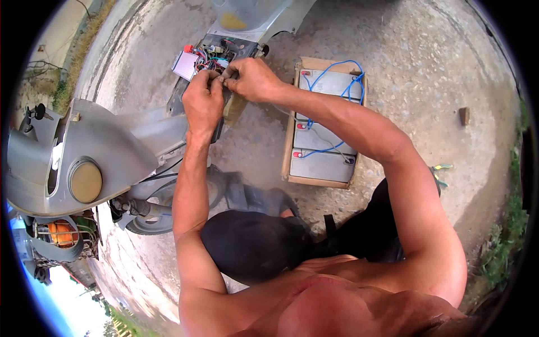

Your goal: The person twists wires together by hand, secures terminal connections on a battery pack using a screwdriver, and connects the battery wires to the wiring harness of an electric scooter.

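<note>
Over the opened middle of a grey electric scooter (126,137), my two hands meet fingertip to fingertip. The left hand (203,102) is closed in a pinch, its thumb and fingers pressed together. My right hand (252,80) pinches at the same spot from the right. Whatever lies between the fingertips is too small to make out. Just beyond them is a tangle of coloured wires and connectors (215,56). A pale flat box (186,65) sits beside the wires on the left, with a red part (188,49) at its top.
To the right, a cardboard box (287,147) on the concrete holds several grey batteries (323,167) joined by blue wires (356,84). Yellow-green handled pliers (442,168) lie near my right knee. A brown block (464,116) rests farther right. The scooter's wheel (149,224) is at lower left.
</note>
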`<state>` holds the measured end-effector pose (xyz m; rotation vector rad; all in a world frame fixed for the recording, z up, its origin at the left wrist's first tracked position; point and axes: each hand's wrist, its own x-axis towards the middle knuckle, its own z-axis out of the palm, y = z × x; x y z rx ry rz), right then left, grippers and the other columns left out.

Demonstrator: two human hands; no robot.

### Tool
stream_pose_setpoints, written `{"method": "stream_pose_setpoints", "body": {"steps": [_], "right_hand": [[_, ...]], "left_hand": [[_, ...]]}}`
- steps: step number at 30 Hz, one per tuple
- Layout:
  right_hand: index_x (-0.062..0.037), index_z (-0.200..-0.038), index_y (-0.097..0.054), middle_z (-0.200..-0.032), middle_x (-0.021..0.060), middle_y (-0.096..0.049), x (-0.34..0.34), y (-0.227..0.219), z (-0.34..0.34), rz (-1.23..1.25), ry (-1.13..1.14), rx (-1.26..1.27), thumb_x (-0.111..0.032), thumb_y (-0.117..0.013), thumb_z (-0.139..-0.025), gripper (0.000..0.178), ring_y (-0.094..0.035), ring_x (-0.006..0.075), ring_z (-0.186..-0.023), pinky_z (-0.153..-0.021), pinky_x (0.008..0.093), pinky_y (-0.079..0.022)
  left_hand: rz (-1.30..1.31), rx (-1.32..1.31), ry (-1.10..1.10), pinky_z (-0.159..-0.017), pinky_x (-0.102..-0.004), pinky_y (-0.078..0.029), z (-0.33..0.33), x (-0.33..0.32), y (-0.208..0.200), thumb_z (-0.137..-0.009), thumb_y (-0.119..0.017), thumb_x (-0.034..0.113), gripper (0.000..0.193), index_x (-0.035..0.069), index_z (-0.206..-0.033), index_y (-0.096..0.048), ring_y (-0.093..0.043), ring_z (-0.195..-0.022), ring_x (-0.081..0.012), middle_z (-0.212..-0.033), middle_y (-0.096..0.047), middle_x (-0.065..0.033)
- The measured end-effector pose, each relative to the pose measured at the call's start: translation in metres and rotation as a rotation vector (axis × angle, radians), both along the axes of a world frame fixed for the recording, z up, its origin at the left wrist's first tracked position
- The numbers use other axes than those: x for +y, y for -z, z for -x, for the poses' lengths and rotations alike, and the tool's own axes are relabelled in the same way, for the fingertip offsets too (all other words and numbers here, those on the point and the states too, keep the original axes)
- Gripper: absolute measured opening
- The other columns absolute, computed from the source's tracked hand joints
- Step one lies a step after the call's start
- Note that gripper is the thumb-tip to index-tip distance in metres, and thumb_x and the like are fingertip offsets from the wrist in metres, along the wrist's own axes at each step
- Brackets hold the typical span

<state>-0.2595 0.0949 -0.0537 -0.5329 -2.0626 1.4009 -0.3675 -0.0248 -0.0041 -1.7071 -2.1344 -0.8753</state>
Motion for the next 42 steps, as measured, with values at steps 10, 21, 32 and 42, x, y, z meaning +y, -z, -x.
{"method": "stream_pose_setpoints", "body": {"steps": [10, 21, 32, 42], "right_hand": [[-0.0070, -0.097, -0.078, -0.089, 0.0166, -0.075, -0.005, 0.011, 0.007, 0.056, -0.032, 0.086, -0.021, -0.074, -0.084, 0.020, -0.073, 0.0348, -0.085, -0.078, 0.0441, -0.057], [-0.0063, -0.095, -0.076, -0.090, 0.0178, -0.074, -0.003, 0.012, 0.006, -0.009, -0.007, 0.071, -0.023, -0.073, -0.084, 0.020, -0.072, 0.0372, -0.087, -0.077, 0.0464, -0.056], [-0.0075, -0.096, -0.075, -0.093, 0.0180, -0.073, -0.007, 0.013, 0.004, -0.094, -0.023, 0.105, -0.021, -0.071, -0.085, 0.018, -0.071, 0.0384, -0.091, -0.080, 0.0470, -0.055], [-0.0081, -0.100, -0.075, -0.097, 0.0179, -0.073, -0.001, 0.016, 0.006, -0.028, -0.054, 0.088, -0.023, -0.071, -0.087, 0.021, -0.071, 0.0381, -0.095, -0.082, 0.0469, -0.055]], "left_hand": [[0.192, -1.289, -0.239, -0.055, -0.0229, -0.048, 0.033, 0.000, -0.002, -0.099, -0.066, 0.009, 0.010, 0.001, -0.106, -0.067, -0.057, -0.063, -0.0082, -0.086, -0.071, -0.0033], [0.238, 0.144, 0.014, -0.087, -0.0387, -0.057, 0.000, -0.022, -0.018, -0.092, -0.069, 0.003, 0.031, 0.006, -0.122, -0.070, -0.072, -0.098, -0.0327, -0.107, -0.071, -0.0156], [0.442, -0.704, -0.259, -0.056, -0.0319, -0.044, 0.024, -0.002, -0.013, -0.094, -0.063, 0.019, 0.018, 0.003, -0.094, -0.071, -0.059, -0.062, -0.0192, -0.073, -0.063, -0.0039], [0.402, -0.280, -0.209, -0.062, -0.0375, -0.051, 0.015, -0.019, -0.032, -0.097, -0.066, 0.021, 0.020, 0.005, -0.109, -0.070, -0.066, -0.072, -0.0265, -0.091, -0.070, -0.0105]]}}
